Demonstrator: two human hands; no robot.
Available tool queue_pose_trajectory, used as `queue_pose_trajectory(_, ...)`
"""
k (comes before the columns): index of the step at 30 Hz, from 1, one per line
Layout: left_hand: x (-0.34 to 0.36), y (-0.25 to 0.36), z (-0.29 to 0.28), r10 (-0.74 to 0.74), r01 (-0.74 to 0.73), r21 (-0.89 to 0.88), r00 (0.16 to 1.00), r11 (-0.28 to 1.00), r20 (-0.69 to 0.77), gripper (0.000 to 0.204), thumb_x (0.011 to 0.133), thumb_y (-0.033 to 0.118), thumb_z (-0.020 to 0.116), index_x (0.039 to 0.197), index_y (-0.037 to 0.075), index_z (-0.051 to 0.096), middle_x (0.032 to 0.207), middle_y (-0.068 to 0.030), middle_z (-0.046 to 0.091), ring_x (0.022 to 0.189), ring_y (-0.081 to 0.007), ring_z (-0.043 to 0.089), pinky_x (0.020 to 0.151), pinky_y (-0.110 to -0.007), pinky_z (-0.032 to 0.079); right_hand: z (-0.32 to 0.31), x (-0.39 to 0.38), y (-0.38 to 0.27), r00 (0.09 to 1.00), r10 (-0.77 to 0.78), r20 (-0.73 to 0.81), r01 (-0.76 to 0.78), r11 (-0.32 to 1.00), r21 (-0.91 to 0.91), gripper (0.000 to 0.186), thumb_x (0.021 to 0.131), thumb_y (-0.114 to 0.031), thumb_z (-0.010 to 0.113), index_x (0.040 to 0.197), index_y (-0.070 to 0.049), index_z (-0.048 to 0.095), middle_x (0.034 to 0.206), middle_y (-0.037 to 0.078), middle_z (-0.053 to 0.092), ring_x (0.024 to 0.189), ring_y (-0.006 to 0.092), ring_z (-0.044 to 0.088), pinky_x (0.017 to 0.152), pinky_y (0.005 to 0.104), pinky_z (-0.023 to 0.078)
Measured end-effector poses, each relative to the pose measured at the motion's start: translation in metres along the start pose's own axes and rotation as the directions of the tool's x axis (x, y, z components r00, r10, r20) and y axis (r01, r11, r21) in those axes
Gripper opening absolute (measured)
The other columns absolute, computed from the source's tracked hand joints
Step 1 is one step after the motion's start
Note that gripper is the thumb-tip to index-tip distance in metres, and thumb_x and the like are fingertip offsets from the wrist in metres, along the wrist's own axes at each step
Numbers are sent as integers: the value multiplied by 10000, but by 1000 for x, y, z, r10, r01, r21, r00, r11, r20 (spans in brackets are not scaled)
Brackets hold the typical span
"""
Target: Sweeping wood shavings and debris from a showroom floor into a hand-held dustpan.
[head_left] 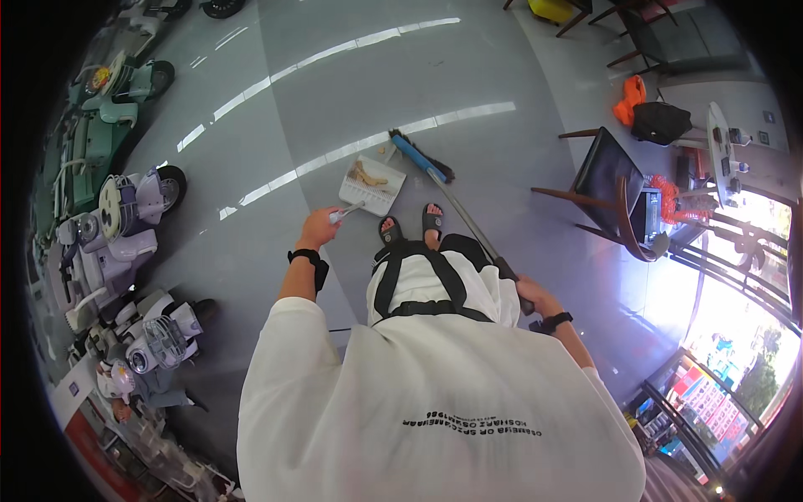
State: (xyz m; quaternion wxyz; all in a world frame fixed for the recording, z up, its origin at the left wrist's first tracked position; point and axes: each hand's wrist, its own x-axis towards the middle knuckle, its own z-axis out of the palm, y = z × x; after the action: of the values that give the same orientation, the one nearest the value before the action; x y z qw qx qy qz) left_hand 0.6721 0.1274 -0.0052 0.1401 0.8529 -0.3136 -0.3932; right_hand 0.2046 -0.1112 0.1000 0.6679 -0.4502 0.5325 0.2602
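Note:
My left hand point(320, 227) is closed on the handle of a white dustpan point(376, 198), which rests on the floor ahead of my sandalled feet point(432, 219). A tan, irregular scrap point(365, 176) lies in the pan, and a small bit point(381, 151) lies just beyond it. My right hand point(533, 293) grips the long grey handle point(471, 223) of a broom. Its blue head with dark bristles point(416, 155) is down on the floor at the pan's right.
Scooters point(134, 201) line the left side. At right stand a dark wooden-framed chair point(606, 171), a black bag point(661, 121), an orange item point(629, 100), a white table point(719, 151) and a bright glass front point(744, 309). More chairs point(623, 33) are at top right.

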Motion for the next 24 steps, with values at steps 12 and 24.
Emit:
queue_pose_trajectory(12, 22, 2, 7, 150, -150, 38, 989, 988, -2, 332, 774, 200, 698, 1104, 180, 667, 1003, -140, 673, 927, -356, 625, 804, -426, 500, 18, 16, -19, 905, -409, -117, 222, 688, -692, 345, 741, -206, 638, 975, 37, 572, 819, 218, 654, 706, 332, 653, 607, 384, 498)
queue_pose_trajectory(24, 26, 2, -19, 314, -335, 210, 941, 919, 127, 353, 773, 106, 660, 1117, 190, 659, 1020, -140, 667, 943, -350, 617, 802, -427, 492, 43, -65, 62, 980, 27, -198, -79, 963, -257, 530, 724, -338, 732, 1054, 62, 620, 844, 159, 666, 707, 213, 646, 616, 357, 497)
